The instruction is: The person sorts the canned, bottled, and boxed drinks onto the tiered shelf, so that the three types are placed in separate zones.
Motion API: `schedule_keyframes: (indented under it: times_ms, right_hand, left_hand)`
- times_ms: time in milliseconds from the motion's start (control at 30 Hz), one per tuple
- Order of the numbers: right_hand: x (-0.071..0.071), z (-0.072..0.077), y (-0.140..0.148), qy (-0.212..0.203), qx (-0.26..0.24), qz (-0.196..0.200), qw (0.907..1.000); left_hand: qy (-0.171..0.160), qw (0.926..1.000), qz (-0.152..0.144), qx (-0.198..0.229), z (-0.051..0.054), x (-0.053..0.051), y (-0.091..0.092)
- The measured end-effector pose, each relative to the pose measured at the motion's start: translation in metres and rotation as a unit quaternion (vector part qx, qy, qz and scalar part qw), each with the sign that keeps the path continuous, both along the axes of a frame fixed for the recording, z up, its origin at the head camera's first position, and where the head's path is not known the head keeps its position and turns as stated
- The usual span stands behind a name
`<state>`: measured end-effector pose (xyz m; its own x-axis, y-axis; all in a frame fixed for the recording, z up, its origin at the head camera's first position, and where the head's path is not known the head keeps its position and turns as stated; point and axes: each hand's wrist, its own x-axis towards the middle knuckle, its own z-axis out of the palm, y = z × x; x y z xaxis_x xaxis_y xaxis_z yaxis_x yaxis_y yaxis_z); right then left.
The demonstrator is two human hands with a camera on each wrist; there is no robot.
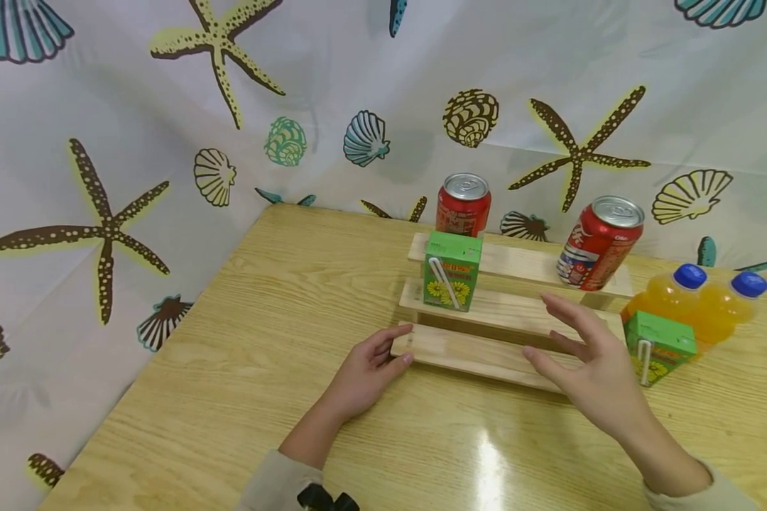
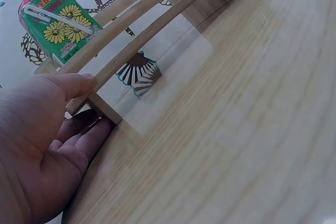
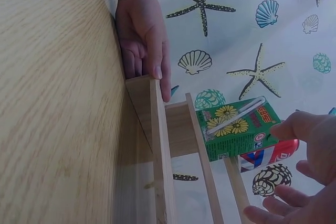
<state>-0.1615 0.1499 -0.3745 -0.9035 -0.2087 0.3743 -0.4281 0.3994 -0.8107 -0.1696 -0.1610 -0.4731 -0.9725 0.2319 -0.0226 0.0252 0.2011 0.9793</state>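
- Gripping the wooden rack point(image 1: 486, 355) at its left end, the left hand point(image 1: 362, 374) has a narrow hold: in my left wrist view the thumb rests against the front slat and other fingers curl low around the rack's end.
- Over the right part of the front and middle tiers I see the right hand point(image 1: 593, 376), its grip wide — thumb and fingers well apart. I cannot tell whether a fingertip touches the wood.
- The rack stands on the wood-grain table point(image 1: 262, 305), right of centre in my head view, its three tiers stepping up toward the patterned backdrop point(image 1: 358, 64).
- On the middle tier, at the left, I have a green drink carton point(image 1: 455, 271), upright, with a white straw slanting across its front.
- On the top tier, one red can point(image 1: 463, 206) stands behind that carton, partly hidden by it; another red can point(image 1: 599, 245) sits near the right end.
- Beside the rack's right end, near the right hand, I find a second green carton point(image 1: 667, 341) on the table — it partly covers two orange drink bottles point(image 1: 670, 297) with blue caps.
- Both forearms show pale sleeves point(image 1: 275, 482).
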Motion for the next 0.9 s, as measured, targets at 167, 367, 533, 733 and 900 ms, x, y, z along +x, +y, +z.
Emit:
schedule_keyframes:
  times_ms: [167, 367, 533, 733, 900]
  right_hand:
    - [0.003, -0.002, 0.005, 0.002, 0.012, -0.011, 0.9999]
    - [0.006, -0.003, 0.014, -0.001, 0.017, -0.017, 0.9997]
    - [0.009, -0.003, 0.023, -0.006, 0.033, -0.032, 0.9989]
    - [0.011, -0.002, 0.031, -0.004, 0.042, -0.043, 0.9982]
    - [0.012, -0.004, 0.037, -0.002, 0.045, -0.053, 0.9976]
  left_hand:
    - [0.0, 1.0, 0.002, 0.0, 0.001, 0.0, 0.0]
    - [0.001, 1.0, 0.001, 0.005, 0.0, 0.0, 0.001]
    - [0.0, 1.0, 0.002, 0.004, 0.0, 0.0, 0.002]
    - [0.001, 1.0, 0.007, 0.0, 0.002, 0.001, 0.001]
    - [0.0, 1.0, 0.009, 0.002, 0.002, 0.0, 0.002]
